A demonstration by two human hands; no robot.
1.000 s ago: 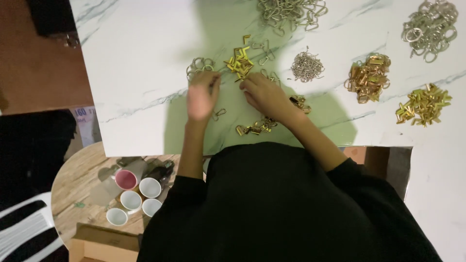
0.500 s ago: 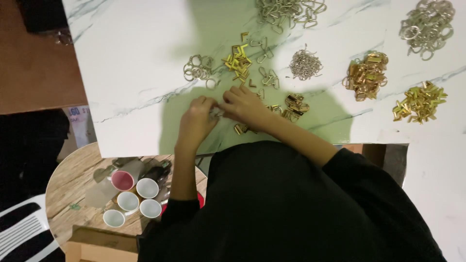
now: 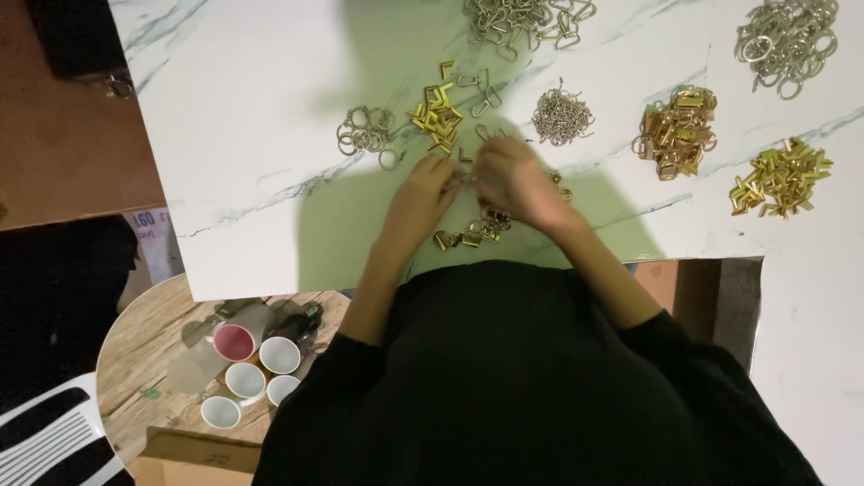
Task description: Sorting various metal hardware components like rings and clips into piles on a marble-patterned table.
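Here both hands (image 3: 477, 184) pinch a small metal part together.

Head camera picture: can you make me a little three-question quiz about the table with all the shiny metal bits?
1. True or false: the left hand and the right hand are close together over the table.
2. What lies nearest the table's front edge, just below the hands? A) a pile of gold clips B) a red ball C) a spoon
3. Fill in: on the small round wooden table down at the left stand several ____.

Key: 1 true; 2 A; 3 cups. Whether the fingers pinch a small part cannot be told.
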